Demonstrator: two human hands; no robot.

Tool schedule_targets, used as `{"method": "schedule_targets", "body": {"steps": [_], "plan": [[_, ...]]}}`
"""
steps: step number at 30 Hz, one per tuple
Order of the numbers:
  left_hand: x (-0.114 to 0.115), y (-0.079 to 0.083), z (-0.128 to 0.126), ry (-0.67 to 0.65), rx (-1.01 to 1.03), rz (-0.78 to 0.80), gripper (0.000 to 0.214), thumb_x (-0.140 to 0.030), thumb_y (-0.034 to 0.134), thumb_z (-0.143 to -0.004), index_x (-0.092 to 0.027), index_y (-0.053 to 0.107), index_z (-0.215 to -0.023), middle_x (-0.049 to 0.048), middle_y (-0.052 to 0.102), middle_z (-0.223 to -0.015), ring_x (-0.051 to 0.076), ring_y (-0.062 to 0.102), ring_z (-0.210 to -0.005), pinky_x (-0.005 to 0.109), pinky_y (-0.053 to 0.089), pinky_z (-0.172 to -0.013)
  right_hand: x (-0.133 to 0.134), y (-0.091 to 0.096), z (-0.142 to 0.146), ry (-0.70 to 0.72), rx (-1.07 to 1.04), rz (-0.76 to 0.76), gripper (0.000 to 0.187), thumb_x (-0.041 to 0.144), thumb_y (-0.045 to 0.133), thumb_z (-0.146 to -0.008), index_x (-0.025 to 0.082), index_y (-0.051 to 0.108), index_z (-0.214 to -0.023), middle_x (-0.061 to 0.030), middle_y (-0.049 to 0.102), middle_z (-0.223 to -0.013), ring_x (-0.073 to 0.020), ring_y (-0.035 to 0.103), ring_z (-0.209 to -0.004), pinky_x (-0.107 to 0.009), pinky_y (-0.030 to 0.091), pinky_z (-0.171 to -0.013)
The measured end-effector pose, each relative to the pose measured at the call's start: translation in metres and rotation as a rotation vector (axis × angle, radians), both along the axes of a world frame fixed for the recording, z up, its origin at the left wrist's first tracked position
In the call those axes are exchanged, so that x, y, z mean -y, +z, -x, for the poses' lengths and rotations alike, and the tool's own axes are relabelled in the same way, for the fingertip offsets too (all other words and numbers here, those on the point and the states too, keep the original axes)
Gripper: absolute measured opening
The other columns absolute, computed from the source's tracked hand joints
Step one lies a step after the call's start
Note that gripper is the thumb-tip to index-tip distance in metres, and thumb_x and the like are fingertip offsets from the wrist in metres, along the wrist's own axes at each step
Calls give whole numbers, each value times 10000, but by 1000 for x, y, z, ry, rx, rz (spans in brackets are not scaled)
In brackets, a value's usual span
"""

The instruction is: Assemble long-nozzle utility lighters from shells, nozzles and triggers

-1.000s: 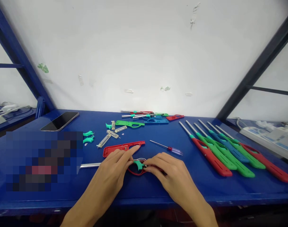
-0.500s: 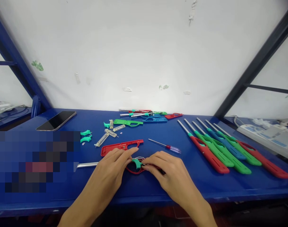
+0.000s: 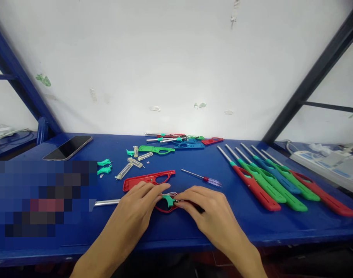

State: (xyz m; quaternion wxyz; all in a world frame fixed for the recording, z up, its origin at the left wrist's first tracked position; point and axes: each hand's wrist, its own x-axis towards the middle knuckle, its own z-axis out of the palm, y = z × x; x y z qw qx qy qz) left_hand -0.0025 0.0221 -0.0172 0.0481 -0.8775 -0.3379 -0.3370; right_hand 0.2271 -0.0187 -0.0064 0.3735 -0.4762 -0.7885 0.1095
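A half-open red lighter body [image 3: 166, 209] with a teal trigger [image 3: 167, 200] lies on the blue table [image 3: 170, 231] near its front edge. Its metal tube [image 3: 106, 202] sticks out to the left. My left hand [image 3: 138, 204] rests on the body's left part, fingers pressed against it beside the trigger. My right hand [image 3: 207, 208] pinches the body's right part just right of the trigger. A loose red shell half [image 3: 149, 179] lies just behind my left hand. A small screwdriver [image 3: 202, 178] lies behind my right hand.
Several finished red, green and blue lighters [image 3: 263, 181] lie in a row at the right. Loose shells and tubes [image 3: 176, 141] sit by the wall, clear tanks [image 3: 130, 166] and teal triggers [image 3: 104, 166] left of centre. A phone [image 3: 68, 147] lies far left. A power strip [image 3: 327, 164] sits at the right.
The view has shifted slightly. Both hands stay on the red lighter body with only small finger movements.
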Motion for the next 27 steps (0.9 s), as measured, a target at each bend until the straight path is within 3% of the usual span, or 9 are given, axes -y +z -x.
{"method": "schedule_targets", "body": {"steps": [4,10,13,16,23,27], "plan": [[3,1,0,-16,4,-5,303,-142,414,-1113,-221,645,-1291,56,777,-1112,235,734,-958,375,615,-853,0,-2,-1,-4,-2,15,142,189,727,-1001,302,787,-1064,70,833,-1057,-152,773,-939,-246,532,-877],[15,9,-3,-15,30,180,211,-227,519,-1086,-268,680,-1217,45,742,-1109,258,692,-1012,431,586,-910,-1,-1,0,-79,11,34,64,226,772,-970,288,765,-956,66,820,-919,-147,756,-788,-240,523,-777],[23,12,-1,-21,1,218,248,-260,549,-1068,-288,684,-1274,57,716,-1129,264,684,-1026,436,597,-903,-1,0,0,-88,11,18,91,197,775,-963,287,777,-949,55,816,-910,-145,755,-793,-231,523,-760],[27,11,2,-33,-19,218,309,-277,599,-1041,-314,671,-1339,63,692,-1171,264,680,-1049,429,606,-914,1,0,0,-91,12,-15,112,183,759,-971,286,801,-968,33,822,-942,-154,762,-822,-237,542,-769],[25,8,2,-63,-28,229,273,-252,632,-1033,-306,707,-1289,74,658,-1163,270,649,-1064,442,596,-925,11,-2,-2,-13,57,-120,225,183,623,-1048,263,818,-1126,-30,838,-1059,-219,740,-956,-331,602,-860],[26,10,0,-62,-31,252,290,-229,607,-1046,-307,707,-1306,74,648,-1162,267,639,-1067,450,588,-938,18,-3,0,-26,112,-163,259,163,608,-1040,247,809,-1179,-41,835,-1051,-235,726,-911,-368,604,-822]]}}
